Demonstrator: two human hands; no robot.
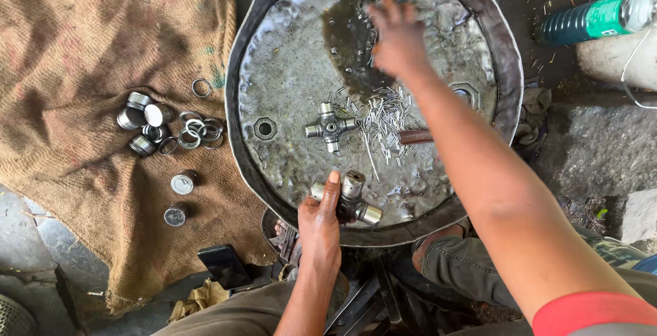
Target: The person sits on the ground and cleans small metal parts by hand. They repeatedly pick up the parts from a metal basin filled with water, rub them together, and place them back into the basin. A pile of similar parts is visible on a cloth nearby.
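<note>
1. a burlap sack (89, 69) is spread over the ground on the left; on it lies a cluster of round metal bearing caps (144, 120) with thin metal rings (198, 131) just beside them, and two more caps (179, 198) lie apart, lower down.
2. a dark phone (224, 266) lies at the sack's lower edge.
3. a round metal drum top (287, 69) fills the middle, wet with a dark oily patch (352, 28).
4. the person's left hand (319, 223) is at the drum's near rim, fingers curled around a cross-shaped joint (354, 199) with caps on its arms; it is held firmly, resting on the rim.
5. a second, bare cross joint (331, 127) lies flat at the drum's centre, with a scatter of small needle rollers (387, 120) just to its right.
6. the right hand (397, 35) reaches over the oily patch; it is blurred, fingers loosely spread, and whether it holds anything cannot be told.
7. a green bottle (595, 16) lies at the far right, off the drum.
</note>
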